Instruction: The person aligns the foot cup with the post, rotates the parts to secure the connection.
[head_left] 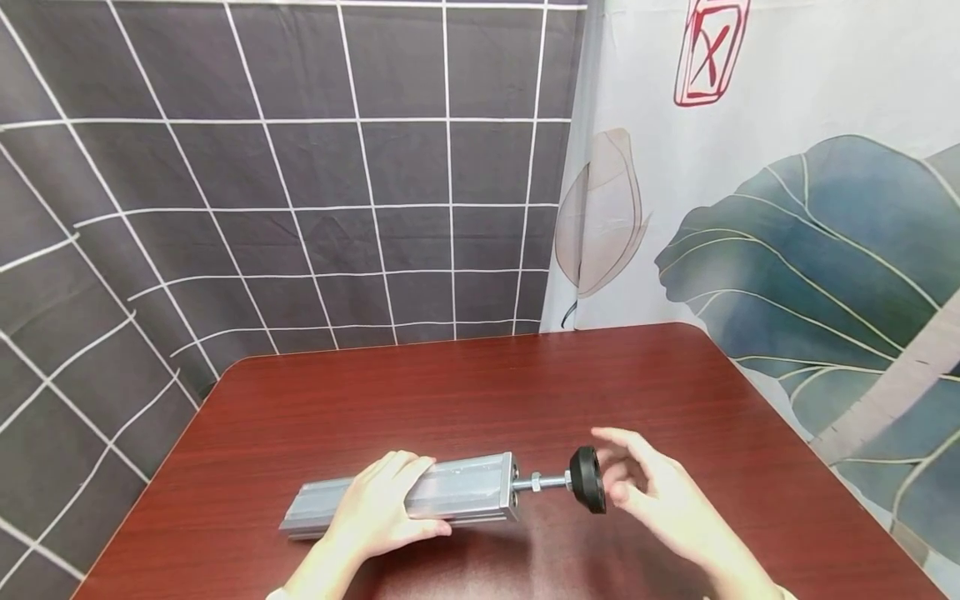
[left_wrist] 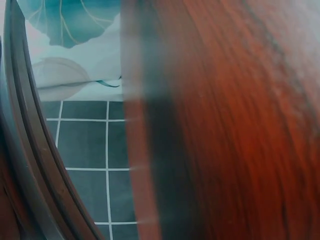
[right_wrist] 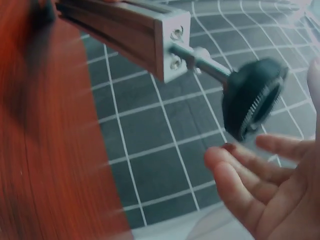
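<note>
My left hand [head_left: 375,504] grips a silver aluminium profile [head_left: 468,487] around its middle, thumb on the near side and fingers over the top. A threaded rod [head_left: 553,482] with a nut [head_left: 536,482] sticks out of the profile's right end. On the rod's tip sits a black round levelling foot [head_left: 587,480], its ribbed underside showing in the right wrist view. Just right of the foot is my right hand [head_left: 663,492], fingers loosely bent and spread around its outer face. The right wrist view shows those fingertips [right_wrist: 216,156] close below the foot, holding nothing.
The profile is held over a reddish-brown wooden table [head_left: 420,392]. Behind and to the left hangs a dark grey cloth [head_left: 405,158] with a white grid. A white curtain [head_left: 637,83] with leaf prints hangs along the right side.
</note>
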